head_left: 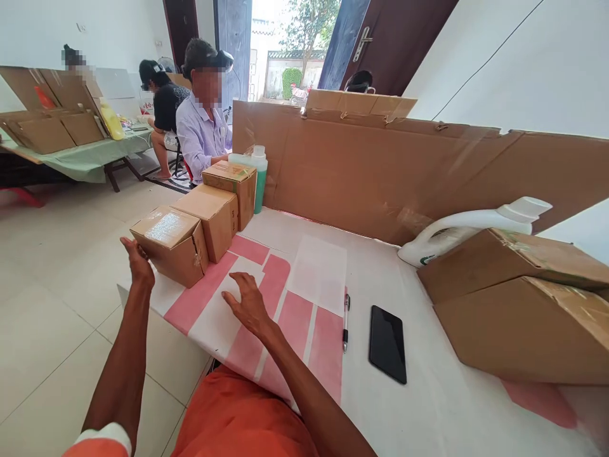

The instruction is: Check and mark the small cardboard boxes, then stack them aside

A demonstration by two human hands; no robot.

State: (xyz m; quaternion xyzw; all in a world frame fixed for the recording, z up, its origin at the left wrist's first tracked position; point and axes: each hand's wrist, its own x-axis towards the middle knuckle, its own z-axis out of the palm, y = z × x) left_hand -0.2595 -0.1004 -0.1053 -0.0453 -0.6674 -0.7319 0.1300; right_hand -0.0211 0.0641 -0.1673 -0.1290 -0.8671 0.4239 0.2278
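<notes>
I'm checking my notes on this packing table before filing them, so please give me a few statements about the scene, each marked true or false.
1. The left hand touches the nearest small carton. True.
2. The right hand grips the pen. False: it rests open on the table cover, apart from the pen.
3. Three small cartons stand in a row at the table's left edge. True.
4. The black phone lies to the left of the pen. False: it lies to the pen's right.
5. A green bottle stands behind the farthest carton. True.
</notes>
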